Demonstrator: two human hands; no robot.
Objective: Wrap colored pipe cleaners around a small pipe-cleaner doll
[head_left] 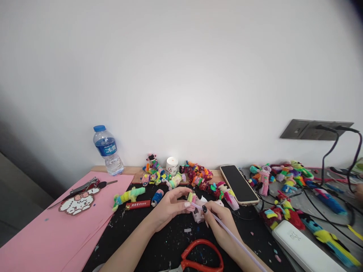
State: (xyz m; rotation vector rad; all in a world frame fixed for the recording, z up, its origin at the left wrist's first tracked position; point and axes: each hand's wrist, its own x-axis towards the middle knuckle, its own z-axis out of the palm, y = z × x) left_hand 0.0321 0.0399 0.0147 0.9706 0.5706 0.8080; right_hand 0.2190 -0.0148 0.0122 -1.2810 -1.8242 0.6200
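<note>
My left hand [167,207] is closed on a small pink and yellow-green fuzzy figure [191,198], pinched between thumb and fingers. In my right hand [221,221] is a long lilac pipe cleaner [235,238], whose near end trails down past my forearm and whose far end meets the figure. Just behind and below the fingertips lies a pale pinkish-white object [197,216], partly covered by my hands; its kind is unclear. Red-handled scissors [202,258] rest on the black mat [153,245] nearest to me, their blades cut off by the frame.
Pink paper sheets [65,234] lie left, with a water bottle [109,151] behind. Colourful pipe-cleaner figures [198,175], a white cup [171,166] and a phone [239,185] line the wall. A white power bank [304,247], cables and another person's hand [359,192] are right.
</note>
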